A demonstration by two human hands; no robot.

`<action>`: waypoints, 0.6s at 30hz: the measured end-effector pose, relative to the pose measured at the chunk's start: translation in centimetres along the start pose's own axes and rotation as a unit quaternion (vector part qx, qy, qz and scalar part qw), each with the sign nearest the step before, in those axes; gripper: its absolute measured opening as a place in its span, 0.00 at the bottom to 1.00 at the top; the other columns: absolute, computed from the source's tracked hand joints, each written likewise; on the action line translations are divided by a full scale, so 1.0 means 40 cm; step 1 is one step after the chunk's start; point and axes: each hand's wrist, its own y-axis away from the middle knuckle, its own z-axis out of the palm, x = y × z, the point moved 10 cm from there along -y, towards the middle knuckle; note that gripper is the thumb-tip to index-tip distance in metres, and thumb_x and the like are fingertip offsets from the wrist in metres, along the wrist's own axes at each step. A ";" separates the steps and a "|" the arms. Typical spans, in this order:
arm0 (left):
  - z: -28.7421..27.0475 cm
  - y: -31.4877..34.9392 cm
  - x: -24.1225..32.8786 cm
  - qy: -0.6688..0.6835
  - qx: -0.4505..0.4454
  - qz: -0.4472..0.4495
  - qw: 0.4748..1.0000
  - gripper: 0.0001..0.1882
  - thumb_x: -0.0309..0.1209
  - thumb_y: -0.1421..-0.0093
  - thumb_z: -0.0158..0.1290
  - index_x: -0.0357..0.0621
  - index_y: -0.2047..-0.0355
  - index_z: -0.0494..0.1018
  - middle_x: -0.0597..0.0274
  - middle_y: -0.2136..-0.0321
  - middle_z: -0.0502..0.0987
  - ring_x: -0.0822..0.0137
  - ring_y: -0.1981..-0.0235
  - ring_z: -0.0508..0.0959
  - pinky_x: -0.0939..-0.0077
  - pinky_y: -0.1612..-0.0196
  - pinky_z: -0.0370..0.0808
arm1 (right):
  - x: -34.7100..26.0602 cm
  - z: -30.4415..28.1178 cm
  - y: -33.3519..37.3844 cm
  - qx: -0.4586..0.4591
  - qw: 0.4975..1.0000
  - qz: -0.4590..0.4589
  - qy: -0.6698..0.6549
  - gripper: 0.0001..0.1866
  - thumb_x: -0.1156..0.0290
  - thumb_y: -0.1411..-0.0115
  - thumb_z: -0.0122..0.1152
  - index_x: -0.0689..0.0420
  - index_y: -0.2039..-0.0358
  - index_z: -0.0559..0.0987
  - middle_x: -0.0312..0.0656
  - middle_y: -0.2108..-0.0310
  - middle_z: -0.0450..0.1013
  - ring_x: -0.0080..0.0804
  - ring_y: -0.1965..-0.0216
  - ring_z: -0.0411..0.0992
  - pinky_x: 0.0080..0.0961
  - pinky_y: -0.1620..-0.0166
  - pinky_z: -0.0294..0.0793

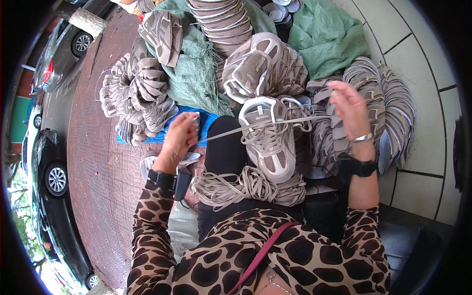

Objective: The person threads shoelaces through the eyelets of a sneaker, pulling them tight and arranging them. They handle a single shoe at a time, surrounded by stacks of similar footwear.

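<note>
A beige shoelace is pulled taut, slanting across the front of my body between my two hands. My left hand is closed in a fist round one end. At the other end, my right hand is raised higher with its fingers curled, and the lace runs into it. Under the lace, a grey-beige sneaker upper rests on my lap with its toe toward me, lacing threaded through its eyelets. A thick bundle of loose shoelaces lies across my thighs, partly beneath the toe.
Stacked shoe uppers stand just ahead, with more piles at the left and right. Green woven sacks lie beyond. Brick paving and parked cars are on the left, pale tiles on the right.
</note>
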 end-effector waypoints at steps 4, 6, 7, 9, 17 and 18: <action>0.185 -0.012 -0.014 -0.029 -0.133 -0.007 0.991 0.07 0.30 0.38 0.52 0.43 0.61 0.70 0.72 0.76 0.69 0.82 0.84 0.61 0.87 0.82 0.59 | 0.073 0.143 -0.006 -0.031 0.994 -0.083 0.066 0.10 0.76 0.41 0.58 0.57 0.58 0.73 0.29 0.77 0.71 0.11 0.77 0.64 0.10 0.75 0.61; 0.268 -0.027 0.021 -0.174 -0.118 0.084 0.974 0.08 0.30 0.39 0.54 0.39 0.63 0.74 0.70 0.75 0.73 0.80 0.80 0.66 0.85 0.77 0.64 | 0.116 0.219 -0.008 -0.076 0.994 -0.034 0.065 0.09 0.76 0.42 0.58 0.57 0.61 0.71 0.29 0.79 0.70 0.12 0.78 0.65 0.12 0.76 0.62; 0.303 -0.044 0.028 -0.239 -0.121 0.156 0.951 0.09 0.30 0.40 0.55 0.37 0.64 0.76 0.69 0.75 0.74 0.80 0.77 0.68 0.84 0.74 0.65 | 0.141 0.241 -0.012 -0.074 0.995 -0.017 0.065 0.09 0.76 0.42 0.59 0.57 0.62 0.71 0.30 0.81 0.70 0.13 0.79 0.66 0.14 0.76 0.62; 0.365 -0.073 0.026 -0.389 -0.110 0.238 0.883 0.10 0.31 0.42 0.57 0.34 0.66 0.78 0.68 0.77 0.77 0.80 0.74 0.71 0.82 0.72 0.68 | 0.135 0.269 -0.013 -0.068 0.990 -0.043 0.116 0.09 0.76 0.43 0.60 0.57 0.63 0.70 0.32 0.84 0.69 0.16 0.80 0.67 0.18 0.76 0.64; 0.450 -0.081 -0.026 -0.470 -0.107 0.247 0.841 0.12 0.36 0.47 0.60 0.41 0.66 0.80 0.64 0.81 0.76 0.78 0.78 0.73 0.77 0.71 0.71 | 0.148 0.288 0.000 -0.027 0.968 -0.115 0.219 0.08 0.75 0.42 0.58 0.56 0.64 0.69 0.43 0.79 0.73 0.35 0.77 0.73 0.30 0.72 0.69; 0.449 -0.086 -0.032 -0.466 -0.110 0.245 0.843 0.12 0.35 0.47 0.60 0.41 0.66 0.80 0.64 0.80 0.76 0.78 0.78 0.73 0.76 0.71 0.71 | 0.134 0.294 0.008 -0.011 0.959 -0.146 0.242 0.07 0.74 0.42 0.57 0.56 0.64 0.69 0.44 0.78 0.73 0.38 0.76 0.73 0.32 0.72 0.69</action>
